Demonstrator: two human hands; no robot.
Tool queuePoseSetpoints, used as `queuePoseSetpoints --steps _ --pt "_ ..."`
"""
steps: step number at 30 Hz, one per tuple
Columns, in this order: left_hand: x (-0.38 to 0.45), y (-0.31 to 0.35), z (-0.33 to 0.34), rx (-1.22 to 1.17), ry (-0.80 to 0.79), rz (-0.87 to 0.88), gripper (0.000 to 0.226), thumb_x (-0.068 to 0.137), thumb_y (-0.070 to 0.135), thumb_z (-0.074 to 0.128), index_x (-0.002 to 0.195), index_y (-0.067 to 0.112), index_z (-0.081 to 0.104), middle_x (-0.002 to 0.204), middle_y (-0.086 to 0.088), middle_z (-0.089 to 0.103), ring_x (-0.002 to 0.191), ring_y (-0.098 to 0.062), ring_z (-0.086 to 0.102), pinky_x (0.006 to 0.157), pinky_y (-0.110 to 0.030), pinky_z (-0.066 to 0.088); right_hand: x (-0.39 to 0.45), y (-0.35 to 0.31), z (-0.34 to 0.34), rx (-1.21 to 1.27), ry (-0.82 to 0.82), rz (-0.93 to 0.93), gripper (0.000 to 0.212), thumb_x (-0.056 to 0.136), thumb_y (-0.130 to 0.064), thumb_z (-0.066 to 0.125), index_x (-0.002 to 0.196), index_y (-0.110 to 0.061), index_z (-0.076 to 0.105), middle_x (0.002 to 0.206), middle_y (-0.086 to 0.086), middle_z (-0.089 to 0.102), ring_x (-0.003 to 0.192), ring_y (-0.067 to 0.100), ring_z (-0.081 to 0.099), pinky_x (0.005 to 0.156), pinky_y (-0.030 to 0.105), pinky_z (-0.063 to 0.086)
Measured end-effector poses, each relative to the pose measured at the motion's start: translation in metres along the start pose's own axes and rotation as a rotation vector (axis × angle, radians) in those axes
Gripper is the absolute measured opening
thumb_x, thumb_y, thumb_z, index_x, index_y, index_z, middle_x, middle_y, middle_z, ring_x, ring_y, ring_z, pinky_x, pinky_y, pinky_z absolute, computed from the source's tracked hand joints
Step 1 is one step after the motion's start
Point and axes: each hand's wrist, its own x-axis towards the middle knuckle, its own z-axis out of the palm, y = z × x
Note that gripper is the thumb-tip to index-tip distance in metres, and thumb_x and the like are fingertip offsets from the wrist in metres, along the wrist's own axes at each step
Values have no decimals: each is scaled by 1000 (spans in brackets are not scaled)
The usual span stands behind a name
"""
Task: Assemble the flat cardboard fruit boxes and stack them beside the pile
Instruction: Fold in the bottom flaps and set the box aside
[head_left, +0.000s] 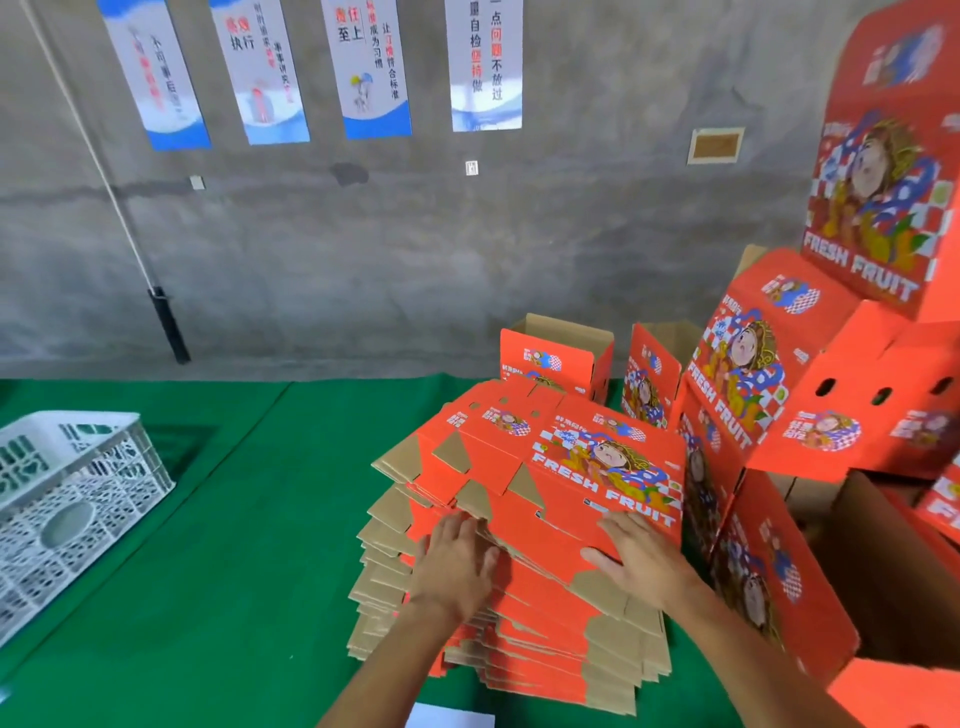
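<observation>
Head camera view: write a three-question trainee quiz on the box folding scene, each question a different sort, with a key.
1. True or false: both hands rest on the top flat box of the pile.
2. Which side of the pile holds the assembled boxes? A) the person's left B) the person's right C) none are in view
3. Fill in: the white plastic ____ sits on the green cloth to the left.

Key: 1 true. 2 B. 3 crate.
</observation>
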Motion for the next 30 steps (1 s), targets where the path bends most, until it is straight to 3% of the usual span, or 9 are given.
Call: queuePoseSetpoints --steps 5,8,13,15,17,20,24,28,30 --pt "-23 -4 0 -8 35 20 47 106 46 41 148 24 44 166 -2 29 153 -22 22 127 -40 17 5 -4 -5 -290 43 -156 52 100 -42 66 137 -6 64 139 12 64 126 28 60 105 33 49" --pt "-30 -4 -4 -46 65 19 42 107 45 41 142 25 48 162 -2 34 151 -23 27 125 -39 19 7 -8 -8 -384 41 -183 43 101 -13 58 140 4 56 132 17 68 122 30 62 103 35 51" --pt "-33 0 -12 -122 101 13 50 107 46 42 151 21 43 164 -3 35 152 -23 30 124 -43 26 6 -14 -40 -280 356 -101 36 56 10 84 86 0 67 60 10 61 57 29 64 43 33 48" --pt "-29 4 -17 -249 139 4 49 106 43 48 148 18 45 156 -4 44 144 -24 41 119 -39 34 2 -18 -57 -228 513 -66 16 81 6 60 93 -3 66 73 11 66 61 28 67 46 35 51" --pt "-24 11 -25 -377 182 -19 51 105 39 54 148 14 43 152 -5 45 139 -24 46 117 -34 35 0 -22 -80 -193 600 -23 27 90 3 43 100 -6 66 87 8 65 63 25 66 48 33 48" --pt "-19 23 -43 -474 308 -51 71 102 37 60 158 8 27 166 -13 25 154 -27 25 126 -35 19 -6 -29 -132 -118 621 39 24 83 13 60 93 -8 63 84 7 56 50 22 57 41 30 35" --pt "-9 30 -96 -684 594 -104 95 94 46 69 160 0 19 169 -20 15 158 -28 10 128 -34 7 -19 -25 -198 -23 540 4 15 98 0 58 106 -12 60 96 4 57 58 28 60 48 41 49" --pt "-1 16 -158 -829 686 -95 117 79 40 88 162 3 13 168 -14 18 156 -23 19 129 -42 17 -32 -24 -264 74 555 -67 17 108 -15 43 116 -17 58 111 4 60 88 37 65 74 49 51" --pt "-7 15 -179 -941 646 -18 107 76 29 93 157 8 26 159 -8 39 144 -13 42 122 -39 33 -37 -28 -296 107 591 -116 19 109 -18 41 115 -18 59 112 2 63 92 37 63 80 50 50"
